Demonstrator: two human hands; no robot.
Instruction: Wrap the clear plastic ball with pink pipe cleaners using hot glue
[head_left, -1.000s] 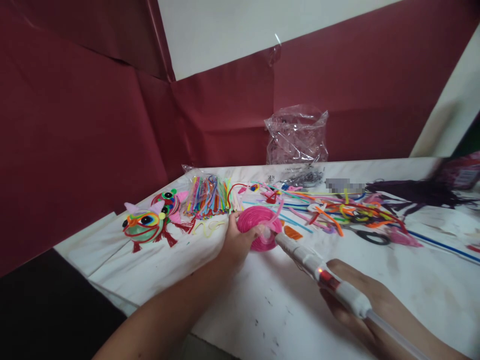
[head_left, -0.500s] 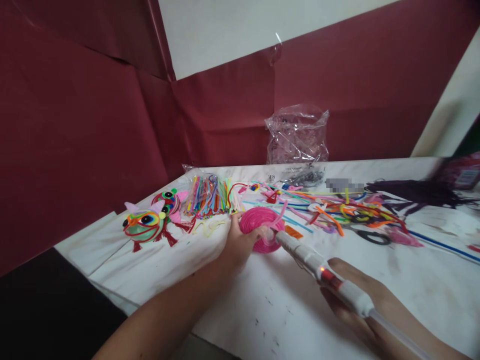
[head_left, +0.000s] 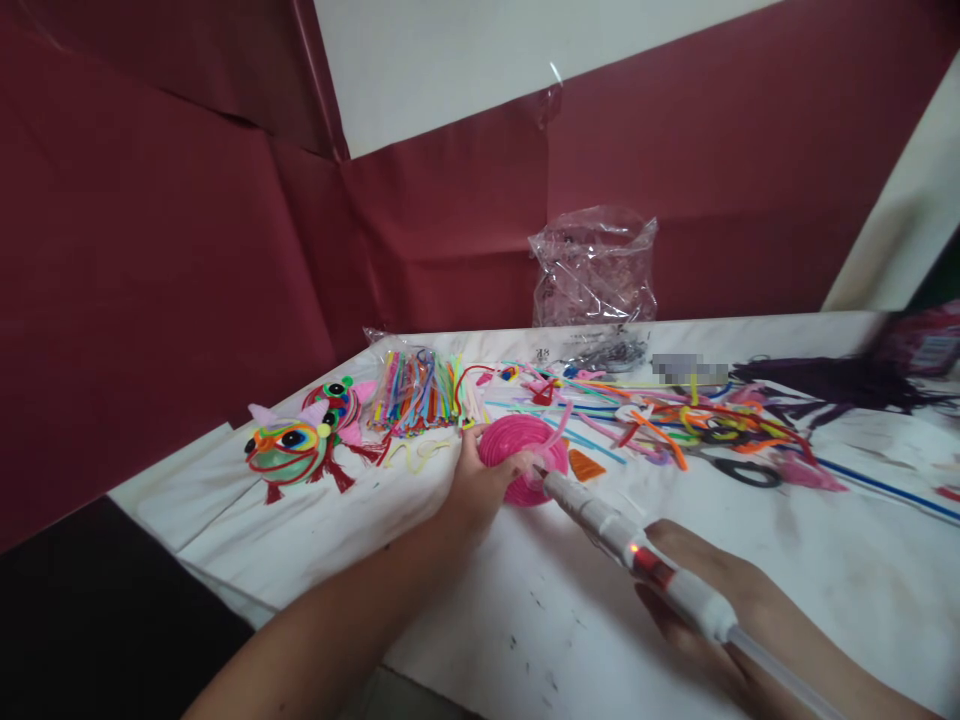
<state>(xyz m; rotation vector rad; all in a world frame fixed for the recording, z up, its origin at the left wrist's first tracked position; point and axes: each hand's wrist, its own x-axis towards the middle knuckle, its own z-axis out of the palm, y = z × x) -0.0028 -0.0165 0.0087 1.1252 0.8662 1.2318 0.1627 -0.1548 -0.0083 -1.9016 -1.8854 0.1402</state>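
My left hand grips a round pink coil from its left side, thumb across the front. The coil looks wound from fuzzy pipe cleaner, and a lighter pink strand sticks up at its right. In my right hand is a white hot glue gun with a small lit lamp, a red part and a clear glue stick out of its back. Its nozzle points at the middle of the coil, close to my left thumb; whether it touches is too small to tell. An orange piece lies just behind the nozzle.
Two colourful fish-like figures with red tassels stand at the left. Beside them lies a bundle of pipe cleaners. Loose pipe cleaners, scissors and dark purple strands spread rightward. A clear plastic bag stands behind.
The glue gun in my right hand has shifted slightly left and down, its nozzle now nearer my left thumb. More of the orange piece shows. My left hand has barely moved.
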